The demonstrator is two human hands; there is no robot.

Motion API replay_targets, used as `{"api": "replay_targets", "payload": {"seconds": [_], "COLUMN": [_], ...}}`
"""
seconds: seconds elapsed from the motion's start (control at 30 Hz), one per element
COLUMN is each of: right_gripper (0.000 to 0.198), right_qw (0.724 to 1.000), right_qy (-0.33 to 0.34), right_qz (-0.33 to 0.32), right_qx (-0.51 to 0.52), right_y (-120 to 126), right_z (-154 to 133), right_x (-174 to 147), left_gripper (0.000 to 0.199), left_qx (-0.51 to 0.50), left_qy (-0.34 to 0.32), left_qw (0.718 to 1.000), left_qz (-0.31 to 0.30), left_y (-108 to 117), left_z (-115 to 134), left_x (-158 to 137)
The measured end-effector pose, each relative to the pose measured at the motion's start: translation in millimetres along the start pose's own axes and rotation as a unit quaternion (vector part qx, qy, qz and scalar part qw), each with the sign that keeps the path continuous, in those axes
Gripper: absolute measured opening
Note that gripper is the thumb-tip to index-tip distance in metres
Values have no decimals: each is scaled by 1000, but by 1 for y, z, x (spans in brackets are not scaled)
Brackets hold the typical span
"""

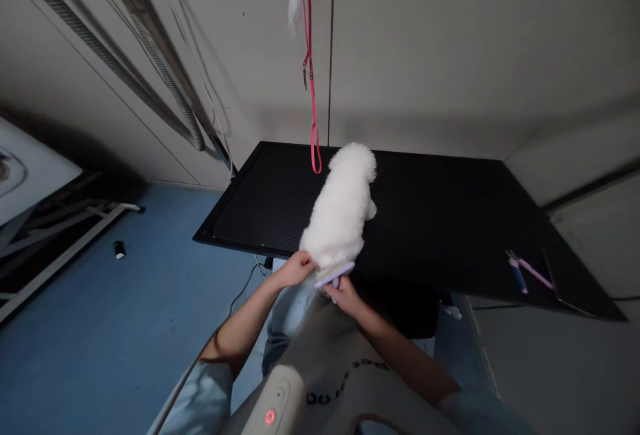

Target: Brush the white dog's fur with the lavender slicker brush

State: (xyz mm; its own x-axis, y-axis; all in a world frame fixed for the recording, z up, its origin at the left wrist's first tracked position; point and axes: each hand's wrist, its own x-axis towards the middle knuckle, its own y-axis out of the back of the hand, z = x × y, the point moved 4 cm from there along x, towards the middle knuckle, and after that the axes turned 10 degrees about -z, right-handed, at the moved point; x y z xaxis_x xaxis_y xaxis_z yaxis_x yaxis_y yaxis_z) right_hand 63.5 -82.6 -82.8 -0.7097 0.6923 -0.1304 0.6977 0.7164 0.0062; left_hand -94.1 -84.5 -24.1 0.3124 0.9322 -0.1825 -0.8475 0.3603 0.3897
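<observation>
A fluffy white dog (341, 205) is on the black grooming table (425, 215), its head toward the wall and its rear toward me. My right hand (346, 295) grips the handle of a lilac slicker brush (336, 275), whose bristle side rests against the fur at the dog's rear. Just left of the brush, my left hand (299, 267) has its fingers closed at the dog's hindquarters. Whether they pinch fur or a leg is hidden from this angle.
A red leash loop (315, 148) hangs above the table's back edge. Nail clippers (517, 272) lie at the right end beside a flat dark item. A pale device (276, 398) with a red light is close below me. A grey hose (165, 82) runs along the wall at left.
</observation>
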Motion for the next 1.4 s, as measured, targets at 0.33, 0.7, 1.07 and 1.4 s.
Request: {"api": "replay_targets", "payload": {"seconds": [0.33, 0.7, 1.07, 1.4], "right_gripper": [34, 30, 28, 33], "right_qw": [991, 846, 815, 807], "right_qy": [-54, -275, -205, -238], "right_qz": [121, 257, 115, 100], "right_qx": [-11, -377, -529, -531], "right_y": [97, 144, 80, 87], "right_z": [-80, -73, -99, -97], "right_x": [-72, -166, -113, -120], "left_gripper": [26, 27, 34, 27], "left_qx": [455, 463, 38, 5], "left_qy": [-302, -228, -40, 24], "left_qw": [831, 838, 983, 990], "left_qz": [-109, -178, -177, -137], "left_y": [-44, -48, -47, -67], "left_z": [92, 119, 111, 120], "left_x": [40, 58, 80, 95]}}
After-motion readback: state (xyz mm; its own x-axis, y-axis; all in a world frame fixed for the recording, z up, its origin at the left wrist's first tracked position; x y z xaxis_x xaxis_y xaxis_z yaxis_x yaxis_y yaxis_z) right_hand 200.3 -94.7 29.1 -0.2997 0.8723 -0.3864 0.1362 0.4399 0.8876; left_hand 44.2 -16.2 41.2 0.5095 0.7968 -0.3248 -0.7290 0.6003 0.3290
